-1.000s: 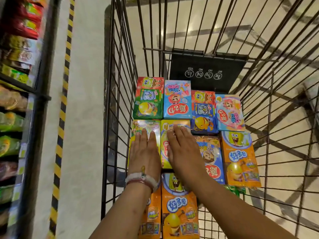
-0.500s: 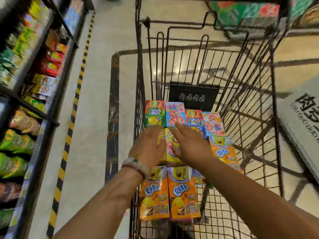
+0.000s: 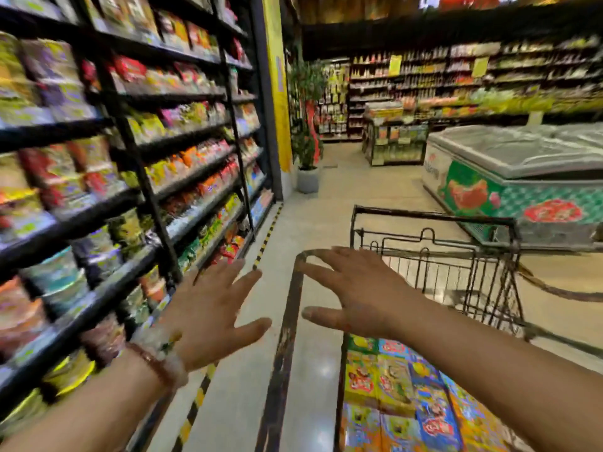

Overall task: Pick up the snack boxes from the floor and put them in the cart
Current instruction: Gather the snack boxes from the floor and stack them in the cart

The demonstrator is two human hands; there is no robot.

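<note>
Snack boxes colourful, flat in cart; left hand, right hand spread, empty

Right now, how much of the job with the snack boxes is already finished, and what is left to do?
Done, as it looks: many snack boxes lie flat, packed side by side, in the cart. In hand: nothing. The left hand and the right hand are raised with fingers spread and hold no box. Left: no box shows on the visible floor, so the job may be finished, though the floor nearer the person is out of view.
</note>
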